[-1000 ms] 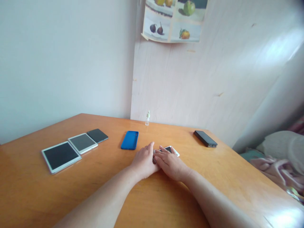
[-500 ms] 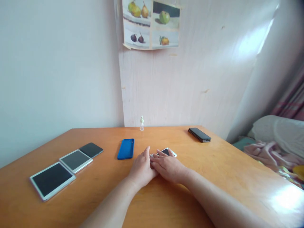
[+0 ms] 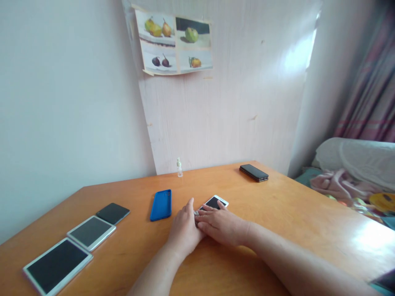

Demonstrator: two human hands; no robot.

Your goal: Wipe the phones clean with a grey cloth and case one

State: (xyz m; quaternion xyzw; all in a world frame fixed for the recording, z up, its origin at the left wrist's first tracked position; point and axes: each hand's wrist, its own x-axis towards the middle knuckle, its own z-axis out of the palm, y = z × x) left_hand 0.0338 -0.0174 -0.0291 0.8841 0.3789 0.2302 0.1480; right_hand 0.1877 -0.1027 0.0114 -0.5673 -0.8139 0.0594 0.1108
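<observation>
A white smartphone [image 3: 212, 202] with a dark screen lies on the wooden table, its near part covered by my hands. My right hand [image 3: 220, 224] rests low over it, fingers stretched out across its near end. Against that hand's fingertips, on the phone's left side, stands my left hand [image 3: 185, 226], turned on its edge with the fingers extended and partly hidden. A small whitish bit shows between the hands; I cannot tell what it is. Just left of them lies a blue phone case [image 3: 161, 205], open side up.
At the left lie a white-framed tablet [image 3: 57, 265], a smaller white tablet [image 3: 91, 231] and a black device [image 3: 113, 213]. A small clear pump bottle [image 3: 179, 168] stands at the back edge. Stacked dark phones [image 3: 254, 172] lie at the back right of the table [image 3: 293, 230].
My view has turned and tilted, so the scene sits differently in the picture. The right hand has drawn back slightly, showing more of the white phone's screen. The left hand stays beside it.
</observation>
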